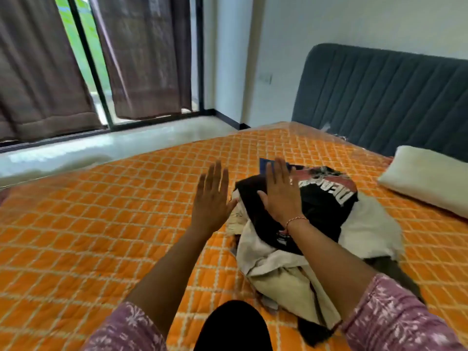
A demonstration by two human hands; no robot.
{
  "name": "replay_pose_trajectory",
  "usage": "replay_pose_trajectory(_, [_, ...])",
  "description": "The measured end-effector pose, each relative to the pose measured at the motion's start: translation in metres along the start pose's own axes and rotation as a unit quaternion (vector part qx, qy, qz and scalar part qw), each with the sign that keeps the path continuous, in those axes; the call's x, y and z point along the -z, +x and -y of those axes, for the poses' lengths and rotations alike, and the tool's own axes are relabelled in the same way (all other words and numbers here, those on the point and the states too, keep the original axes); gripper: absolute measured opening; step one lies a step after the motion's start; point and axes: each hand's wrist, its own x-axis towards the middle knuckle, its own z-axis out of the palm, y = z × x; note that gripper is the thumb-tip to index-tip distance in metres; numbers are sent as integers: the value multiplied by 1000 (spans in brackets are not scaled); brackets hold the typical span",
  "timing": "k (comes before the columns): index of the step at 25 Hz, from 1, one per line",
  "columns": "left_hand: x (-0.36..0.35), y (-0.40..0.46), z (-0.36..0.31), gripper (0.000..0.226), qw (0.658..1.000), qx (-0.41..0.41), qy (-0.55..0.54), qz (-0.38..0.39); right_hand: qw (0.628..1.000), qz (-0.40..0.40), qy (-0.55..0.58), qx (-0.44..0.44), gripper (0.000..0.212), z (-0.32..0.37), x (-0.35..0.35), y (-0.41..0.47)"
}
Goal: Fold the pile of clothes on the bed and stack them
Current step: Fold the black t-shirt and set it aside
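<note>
The pile (311, 224) lay heaped on the bed (101, 224), unfolded, near the pillow (428, 178). Both hands were flat-fingered and held nothing: the left hand (211, 198) was raised over bare quilt, the right hand (281, 193) over the black shirt (329, 196) on top. Likely trouble: tugging that shirt could drag the tangled pale clothes (278, 269) beneath it and scatter the heap.

I see a white pillow (428, 178) lying near the grey padded headboard (385, 97) on the right. Brown curtains (147, 59) hang over a dark-framed window (88, 59) at the back left, with green showing through the gap. Pale floor (101, 148) runs below it, and a white wall (329, 26) carries a small switch plate (266, 78).
</note>
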Motion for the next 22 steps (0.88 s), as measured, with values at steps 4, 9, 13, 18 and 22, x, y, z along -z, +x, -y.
replay_pose_trajectory(4, [-10,12,-39,82,989,-84,5,126,983,149,-2,-111,48,-42,-14,-3])
replay_pose_trajectory(9, [-18,7,-46,85,945,-51,-37,321,968,41,172,-181,25,-23,-13,13])
replay_pose_trajectory(13, [-9,8,-36,120,924,38,-253,282,932,-24,346,-106,17,21,26,20])
replay_pose_trajectory(18, [37,25,-7,17,808,263,-526,30,843,-34,537,-20,15,101,74,29])
replay_pose_trajectory(22, [83,25,24,31,607,399,-687,-15,893,-66,440,68,55,117,81,19])
